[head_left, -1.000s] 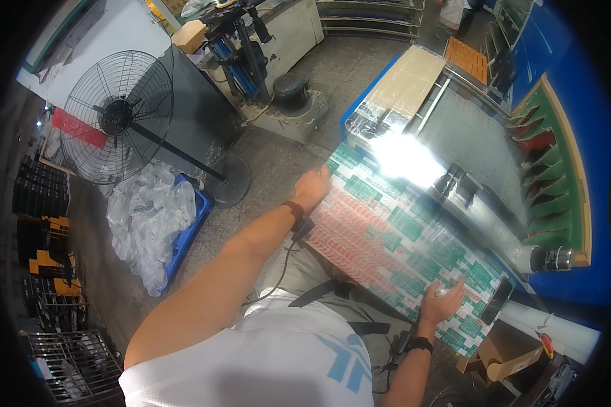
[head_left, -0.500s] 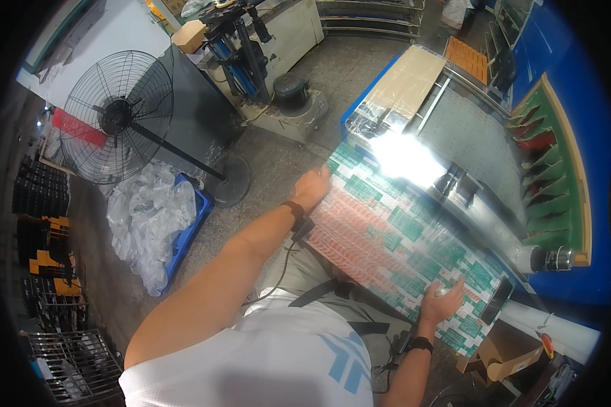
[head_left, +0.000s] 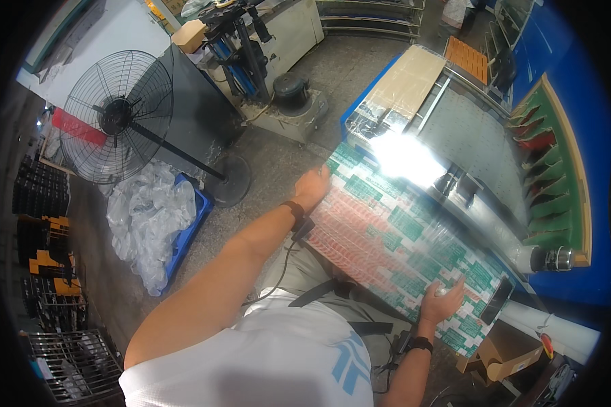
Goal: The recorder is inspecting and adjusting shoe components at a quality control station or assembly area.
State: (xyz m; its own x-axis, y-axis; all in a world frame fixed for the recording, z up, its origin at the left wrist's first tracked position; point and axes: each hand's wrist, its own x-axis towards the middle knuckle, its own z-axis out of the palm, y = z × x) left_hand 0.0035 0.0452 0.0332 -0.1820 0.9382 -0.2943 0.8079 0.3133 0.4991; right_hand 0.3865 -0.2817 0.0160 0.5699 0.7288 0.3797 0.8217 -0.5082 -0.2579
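A long work shelf (head_left: 370, 234), patched with green, white and red printed sheets under clear film, slants across in front of me. My left hand (head_left: 312, 186) is at its left end, fingers bent over the edge and partly hidden. Toward the right end my right hand (head_left: 442, 302) rests on the surface, thumb and fingers apart. A small whitish spot shows by the thumb; I cannot make out what it is. Just beyond lies a dark flat rectangle (head_left: 497, 302). Behind the shelf stands a machine with a shiny metal roller (head_left: 485, 210) and a grey bed (head_left: 472, 132).
A standing fan (head_left: 117, 117) and a blue tray (head_left: 190, 227) heaped with clear plastic (head_left: 142, 220) are at left. An open cardboard box (head_left: 502, 356) and a white roll (head_left: 557, 325) sit at lower right. A green panel with slits (head_left: 557, 183) rises at right.
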